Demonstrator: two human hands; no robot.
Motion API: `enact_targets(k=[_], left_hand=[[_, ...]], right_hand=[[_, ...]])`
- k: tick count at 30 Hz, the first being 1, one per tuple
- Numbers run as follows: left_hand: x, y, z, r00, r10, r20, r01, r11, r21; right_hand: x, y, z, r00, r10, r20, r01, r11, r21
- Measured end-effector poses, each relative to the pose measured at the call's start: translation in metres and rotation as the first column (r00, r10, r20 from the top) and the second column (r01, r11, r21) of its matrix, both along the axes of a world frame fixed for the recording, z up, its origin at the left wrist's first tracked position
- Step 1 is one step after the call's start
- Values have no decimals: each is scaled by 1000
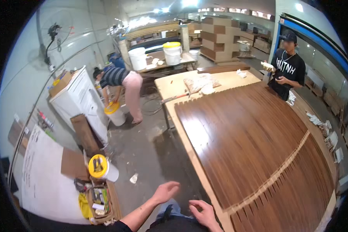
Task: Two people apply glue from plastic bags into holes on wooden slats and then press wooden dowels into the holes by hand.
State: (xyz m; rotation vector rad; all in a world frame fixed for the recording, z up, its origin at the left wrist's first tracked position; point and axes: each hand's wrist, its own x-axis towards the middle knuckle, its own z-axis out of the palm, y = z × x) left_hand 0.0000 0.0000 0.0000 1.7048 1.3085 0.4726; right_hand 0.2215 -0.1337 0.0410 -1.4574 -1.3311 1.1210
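Note:
My left hand (167, 192) hovers over the floor in front of my body, fingers loosely extended, with nothing visible in it. Close by, my right hand (203, 212) is held near the table's left edge. Its fingers are slightly curled and apart from the thumb, and no object shows in it. To the right lie glossy dark brown wooden boards (239, 135), side by side on a pale worktable (164, 84). A light strip (274, 178) with a jagged edge crosses between two groups of boards. Neither hand appears to touch the boards.
Across the table, a co-worker (288, 67) holds a pale object. Another person (120, 83) bends over a yellow-lidded bucket (115, 112) beside a white cabinet (79, 100). A second such bucket (111, 172) and a box of supplies (100, 203) stand on the left floor.

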Motion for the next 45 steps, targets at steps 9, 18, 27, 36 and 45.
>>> enact_targets(k=[9, 18, 27, 36, 45], left_hand=[[108, 340, 45, 962, -234, 142, 197, 953, 231], [233, 659, 12, 949, -314, -34, 293, 837, 462], [356, 764, 9, 891, -138, -432, 252, 943, 219], [314, 803, -42, 903, -23, 429, 83, 989, -122], [169, 593, 98, 219, -836, 504, 974, 219, -60]], right_hand=[[25, 147, -49, 770, -635, -68, 629, 772, -93], [-7, 300, -9, 500, -859, 105, 859, 478, -181], [-24, 340, -7, 342, -908, 241, 931, 294, -215], [-43, 357, 1, 327, -926, 186, 933, 286, -216], [-30, 370, -4, 286, -724, -628, 491, 673, -553]])
